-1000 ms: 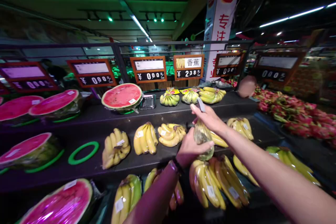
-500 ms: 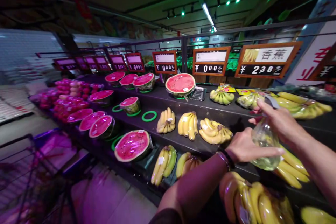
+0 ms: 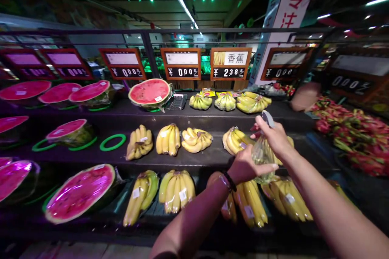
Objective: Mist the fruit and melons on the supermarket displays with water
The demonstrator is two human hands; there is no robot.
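Both hands are on a clear spray bottle (image 3: 263,151) with a grey head, held upright in front of the banana shelves. My right hand (image 3: 276,136) is closed around its neck and head from the right. Lower down, my left hand (image 3: 244,164), with a dark bracelet at the wrist, grips the bottle's body from the left, one digit stretched across its front. Just behind the bottle, a wrapped bunch of bananas (image 3: 233,139) is partly hidden. Below my hands, more wrapped bananas (image 3: 251,202) lie on the front tier.
Cut watermelon halves (image 3: 80,194) and a green ring (image 3: 113,142) fill the left side. Several banana bunches (image 3: 168,139) lie along the tiers. Dragon fruit (image 3: 358,137) is heaped at the right. Price signs (image 3: 231,64) line the back rail.
The view has swung right, bringing the dragon fruit in and taking the cart at the left out. Both hands still hold the spray bottle, which now appears farther left in view.
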